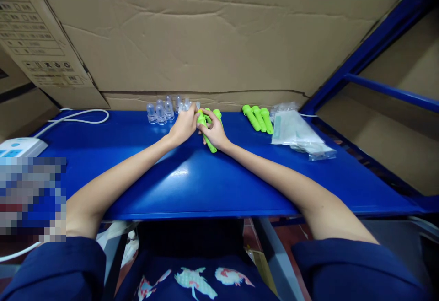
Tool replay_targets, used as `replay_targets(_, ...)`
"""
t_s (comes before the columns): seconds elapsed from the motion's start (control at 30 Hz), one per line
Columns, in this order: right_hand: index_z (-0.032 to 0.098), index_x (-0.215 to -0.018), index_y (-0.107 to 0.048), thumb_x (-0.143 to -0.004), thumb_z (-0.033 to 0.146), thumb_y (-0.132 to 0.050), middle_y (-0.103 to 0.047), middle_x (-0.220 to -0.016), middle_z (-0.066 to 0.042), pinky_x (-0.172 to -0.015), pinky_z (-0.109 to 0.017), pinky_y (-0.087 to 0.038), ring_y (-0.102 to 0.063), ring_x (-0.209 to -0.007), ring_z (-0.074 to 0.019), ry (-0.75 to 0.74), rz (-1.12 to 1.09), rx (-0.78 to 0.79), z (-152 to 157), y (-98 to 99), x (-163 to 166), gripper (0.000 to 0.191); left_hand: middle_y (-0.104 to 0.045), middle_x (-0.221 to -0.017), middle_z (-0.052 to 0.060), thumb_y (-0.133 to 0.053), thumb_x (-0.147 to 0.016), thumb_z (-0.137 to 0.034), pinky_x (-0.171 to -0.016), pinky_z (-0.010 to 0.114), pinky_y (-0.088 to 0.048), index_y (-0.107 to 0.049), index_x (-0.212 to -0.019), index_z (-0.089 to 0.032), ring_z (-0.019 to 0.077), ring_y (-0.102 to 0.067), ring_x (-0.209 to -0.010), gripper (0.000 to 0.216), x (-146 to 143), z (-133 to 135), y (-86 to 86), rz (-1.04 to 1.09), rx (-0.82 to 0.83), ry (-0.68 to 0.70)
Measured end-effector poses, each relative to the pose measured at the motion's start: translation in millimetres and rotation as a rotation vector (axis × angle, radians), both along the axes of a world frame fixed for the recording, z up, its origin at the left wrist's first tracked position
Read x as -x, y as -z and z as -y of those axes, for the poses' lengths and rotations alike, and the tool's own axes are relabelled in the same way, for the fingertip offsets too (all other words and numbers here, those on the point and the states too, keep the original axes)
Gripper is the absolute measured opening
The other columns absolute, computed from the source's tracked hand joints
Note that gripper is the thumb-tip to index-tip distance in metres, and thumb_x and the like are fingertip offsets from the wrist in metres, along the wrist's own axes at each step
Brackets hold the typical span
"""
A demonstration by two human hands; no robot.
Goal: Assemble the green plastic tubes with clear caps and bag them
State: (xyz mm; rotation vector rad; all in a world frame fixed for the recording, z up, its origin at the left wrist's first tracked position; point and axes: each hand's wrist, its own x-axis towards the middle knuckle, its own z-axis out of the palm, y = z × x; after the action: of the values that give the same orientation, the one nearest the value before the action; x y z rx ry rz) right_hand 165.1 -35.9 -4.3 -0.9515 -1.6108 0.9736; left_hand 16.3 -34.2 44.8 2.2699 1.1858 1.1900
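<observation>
Right hand (215,131) and left hand (185,125) together, both clasped around green tubes (208,142), forearms outstretched.

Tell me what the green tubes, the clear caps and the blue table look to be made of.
Green tubes: likely moulded plastic, opaque, even bright colour, matte.
Clear caps: probably see-through plastic; glass cannot be ruled out.
Blue table: seemingly painted metal or laminate, glossy, with a white glare patch.
Both hands, left hand and right hand, grip more tubes.

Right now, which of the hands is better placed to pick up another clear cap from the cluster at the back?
Probably the left hand: it lies right beside the clear caps. The right hand is wrapped around green tubes and sits farther from them, so it looks occupied.
</observation>
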Motion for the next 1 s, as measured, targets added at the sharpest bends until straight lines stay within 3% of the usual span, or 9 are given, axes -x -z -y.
replay_targets(0.13, 0.028, -0.141, -0.036, -0.082, 0.059, -0.068, -0.060, -0.111, -0.008, -0.035, -0.023, -0.050, -0.062, -0.066, -0.0136, 0.018, -0.025, -0.035, -1, 0.0, 0, 0.074, -0.067, -0.083, 0.006, -0.054, -0.094, -0.019, -0.090, 0.034, -0.051, -0.058, -0.102, -0.020, 0.0228, -0.069, -0.091, 0.008, -1, -1, 3.0, 0.057, 0.015, 0.031)
replay_targets(0.27, 0.029, -0.139, -0.038, -0.080, 0.060, -0.067, -0.052, -0.136, -0.013, -0.036, -0.020, -0.050, -0.062, -0.069, -0.0115, 0.035, -0.052, -0.070, -2, -0.5, 0, 0.073, -0.070, -0.091, 0.009, -0.051, -0.094, -0.014, -0.091, 0.035, -0.052, -0.058, -0.105, -0.018, 0.0231, -0.069, -0.093, 0.014, -3, 1, 2.7, 0.030, 0.022, 0.019)
replay_targets(0.57, 0.026, -0.127, -0.047, -0.074, 0.061, -0.075, -0.054, -0.138, -0.013, -0.033, -0.022, -0.050, -0.061, -0.056, -0.0078, 0.071, -0.145, -0.083, -3, 1.2, -1, 0.069, -0.072, -0.104, 0.017, -0.044, -0.093, -0.011, -0.094, 0.044, -0.054, -0.056, -0.124, -0.007, 0.0291, -0.071, -0.097, 0.033, -11, 19, -3.2, -0.160, 0.047, -0.086)
replay_targets(0.77, 0.025, -0.118, -0.049, -0.072, 0.061, -0.078, -0.057, -0.137, -0.011, -0.032, -0.021, -0.049, -0.061, -0.053, -0.0065, 0.086, -0.182, -0.073, -1, 2.3, 1, 0.065, -0.074, -0.110, 0.015, -0.046, -0.092, -0.011, -0.095, 0.040, -0.056, -0.056, -0.128, -0.010, 0.0260, -0.072, -0.099, 0.037, -12, 19, 2.1, -0.175, -0.005, -0.109)
replay_targets(1.0, 0.024, -0.114, -0.048, -0.073, 0.061, -0.078, -0.059, -0.130, -0.012, -0.030, -0.020, -0.047, -0.063, -0.054, -0.0083, 0.151, -0.206, -0.125, 1, 2.3, 3, 0.063, -0.074, -0.113, 0.018, -0.045, -0.094, -0.012, -0.095, 0.037, -0.056, -0.055, -0.133, -0.006, 0.0258, -0.072, -0.103, 0.040, -13, 14, 10.6, -0.149, -0.046, -0.089)
